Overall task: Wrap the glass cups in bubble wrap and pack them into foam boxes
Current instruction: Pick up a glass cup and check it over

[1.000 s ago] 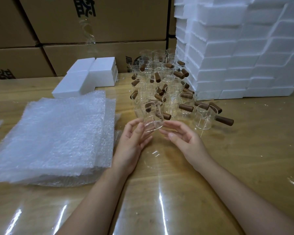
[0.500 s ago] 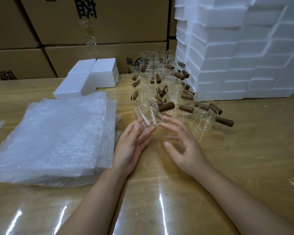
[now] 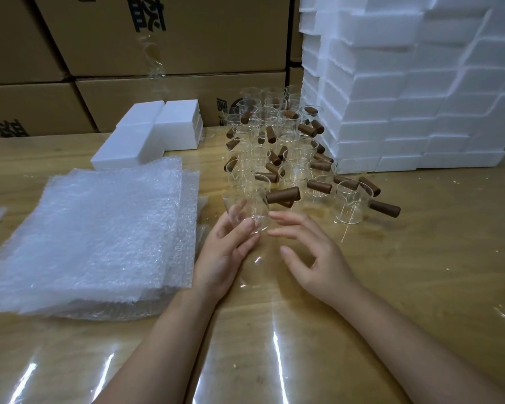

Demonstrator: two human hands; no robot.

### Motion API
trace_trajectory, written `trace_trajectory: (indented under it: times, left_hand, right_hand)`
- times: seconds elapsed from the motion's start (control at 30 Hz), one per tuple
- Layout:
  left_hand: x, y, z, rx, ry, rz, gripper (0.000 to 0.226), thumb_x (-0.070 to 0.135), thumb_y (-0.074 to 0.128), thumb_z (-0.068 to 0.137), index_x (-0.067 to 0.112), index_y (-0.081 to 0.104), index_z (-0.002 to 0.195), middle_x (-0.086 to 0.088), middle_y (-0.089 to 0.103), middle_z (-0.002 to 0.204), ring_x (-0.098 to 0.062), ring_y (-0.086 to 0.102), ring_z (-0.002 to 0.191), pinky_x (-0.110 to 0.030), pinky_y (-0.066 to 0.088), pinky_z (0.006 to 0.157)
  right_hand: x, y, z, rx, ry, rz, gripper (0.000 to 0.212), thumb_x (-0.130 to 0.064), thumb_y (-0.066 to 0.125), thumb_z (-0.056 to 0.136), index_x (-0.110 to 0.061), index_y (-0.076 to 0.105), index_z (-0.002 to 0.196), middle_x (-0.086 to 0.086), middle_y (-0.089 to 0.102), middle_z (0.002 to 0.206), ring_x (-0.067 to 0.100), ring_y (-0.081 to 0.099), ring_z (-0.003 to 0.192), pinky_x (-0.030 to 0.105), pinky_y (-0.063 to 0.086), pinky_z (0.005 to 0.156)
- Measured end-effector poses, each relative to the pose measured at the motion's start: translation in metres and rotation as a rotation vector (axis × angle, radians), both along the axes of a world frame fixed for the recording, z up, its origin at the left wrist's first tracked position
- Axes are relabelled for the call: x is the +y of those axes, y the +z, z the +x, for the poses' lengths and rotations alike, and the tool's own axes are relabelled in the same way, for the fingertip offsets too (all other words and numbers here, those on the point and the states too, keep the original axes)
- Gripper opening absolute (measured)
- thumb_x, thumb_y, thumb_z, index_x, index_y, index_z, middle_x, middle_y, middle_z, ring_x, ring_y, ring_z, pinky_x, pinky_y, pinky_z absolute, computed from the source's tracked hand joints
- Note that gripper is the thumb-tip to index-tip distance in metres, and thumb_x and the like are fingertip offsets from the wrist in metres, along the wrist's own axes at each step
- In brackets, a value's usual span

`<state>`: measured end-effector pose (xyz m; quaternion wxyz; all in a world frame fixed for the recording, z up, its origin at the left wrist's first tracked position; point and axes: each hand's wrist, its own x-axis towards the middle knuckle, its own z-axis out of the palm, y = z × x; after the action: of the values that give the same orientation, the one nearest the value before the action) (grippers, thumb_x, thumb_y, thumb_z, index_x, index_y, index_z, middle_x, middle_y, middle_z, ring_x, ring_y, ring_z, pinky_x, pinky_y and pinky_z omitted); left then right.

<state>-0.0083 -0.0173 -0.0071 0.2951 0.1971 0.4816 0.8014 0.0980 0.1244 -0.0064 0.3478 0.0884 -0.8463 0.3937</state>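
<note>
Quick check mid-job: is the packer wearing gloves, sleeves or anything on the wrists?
No gloves: the left hand and right hand are bare, with no rings, watch or bands visible. The left forearm and right forearm are uncovered; no sleeve shows.

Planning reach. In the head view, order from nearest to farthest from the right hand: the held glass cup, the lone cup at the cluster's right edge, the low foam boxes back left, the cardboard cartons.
From the right hand:
1. Held glass cup, just left, in the left hand.
2. Lone cup, ahead and right.
3. Low foam boxes, back left.
4. Cardboard cartons, behind them.
</note>
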Motion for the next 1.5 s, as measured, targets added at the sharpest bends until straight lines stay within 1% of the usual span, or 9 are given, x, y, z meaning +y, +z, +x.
trace_trajectory:
  times: [0.1,0.2,0.33,0.47,0.7,1.0,1.23,1.37,1.5]
  left_hand:
    - [0.002,0.000,0.000,0.008,0.039,0.009,0.051,0.017,0.072,0.076,0.023,0.055,0.124,0.005,0.070,0.106,-0.011,0.065,0.105,-0.023,0.052,0.085]
    - [0.003,-0.001,0.002,0.005,0.078,0.010,0.051,0.018,0.076,0.068,0.021,0.060,0.117,0.003,0.069,0.111,-0.013,0.066,0.105,-0.023,0.054,0.083]
    - [0.004,0.000,0.003,0.015,0.126,-0.006,0.060,0.015,0.075,0.065,0.021,0.056,0.122,0.002,0.060,0.130,-0.022,0.057,0.120,-0.027,0.053,0.087]
    - [0.004,0.000,0.003,0.069,0.112,-0.014,0.068,0.010,0.074,0.066,0.021,0.051,0.130,0.005,0.057,0.135,-0.025,0.056,0.122,-0.025,0.053,0.081]
    - [0.006,-0.007,0.000,0.121,0.087,-0.040,0.081,-0.001,0.074,0.068,0.025,0.045,0.139,0.001,0.059,0.133,-0.020,0.062,0.114,-0.027,0.052,0.085]
    - [0.007,-0.007,0.002,0.224,0.101,-0.133,0.095,0.013,0.080,0.067,0.024,0.030,0.147,0.002,0.061,0.130,-0.024,0.063,0.113,-0.034,0.049,0.092]
    - [0.009,-0.003,0.010,0.360,0.188,-0.235,0.079,0.004,0.077,0.071,0.033,0.043,0.137,0.007,0.065,0.114,-0.005,0.064,0.084,-0.014,0.050,0.072]
    - [0.009,0.003,0.012,0.364,0.231,-0.241,0.078,-0.001,0.076,0.072,0.023,0.044,0.139,-0.001,0.063,0.117,-0.003,0.063,0.082,-0.013,0.049,0.070]
    - [0.010,0.005,0.015,0.362,0.251,-0.255,0.080,-0.006,0.075,0.071,0.017,0.043,0.141,-0.001,0.062,0.115,0.004,0.063,0.080,-0.014,0.051,0.070]
  right_hand:
    - [0.004,0.001,-0.002,-0.048,-0.054,-0.180,0.033,0.005,0.054,0.085,-0.022,0.069,0.097,-0.008,0.061,0.112,0.004,0.057,0.109,0.022,0.046,0.092]
    - [0.009,0.001,-0.005,-0.088,-0.145,-0.424,0.040,0.008,0.052,0.089,-0.030,0.064,0.086,-0.008,0.062,0.098,0.011,0.061,0.096,0.037,0.052,0.085]
    - [0.015,0.002,-0.006,-0.068,-0.162,-0.628,0.038,-0.006,0.060,0.091,-0.036,0.054,0.113,-0.011,0.063,0.108,0.008,0.062,0.101,0.045,0.054,0.088]
    - [0.014,-0.001,-0.006,-0.073,-0.113,-0.577,0.039,-0.015,0.062,0.090,-0.042,0.056,0.117,-0.004,0.066,0.110,0.019,0.064,0.102,0.036,0.056,0.082]
    - [0.019,-0.004,-0.009,-0.106,-0.144,-0.574,0.042,-0.009,0.062,0.091,-0.049,0.065,0.102,-0.010,0.069,0.100,0.010,0.067,0.086,0.033,0.057,0.080]
    - [0.017,0.001,-0.008,-0.080,-0.151,-0.545,0.047,-0.009,0.058,0.093,-0.055,0.061,0.103,-0.019,0.065,0.105,0.009,0.063,0.093,0.023,0.054,0.074]
    - [0.016,0.001,-0.006,-0.086,-0.140,-0.451,0.038,-0.012,0.052,0.097,-0.042,0.055,0.121,-0.017,0.060,0.122,0.001,0.058,0.104,0.028,0.051,0.085]
    - [0.014,0.003,-0.005,0.018,-0.250,-0.067,0.044,-0.009,0.048,0.095,-0.023,0.047,0.137,-0.011,0.046,0.143,0.014,0.039,0.135,0.042,0.035,0.109]
    - [0.011,0.001,-0.005,0.058,-0.239,0.265,0.049,-0.001,0.049,0.089,-0.017,0.051,0.136,-0.006,0.045,0.145,0.021,0.031,0.141,0.052,0.025,0.112]
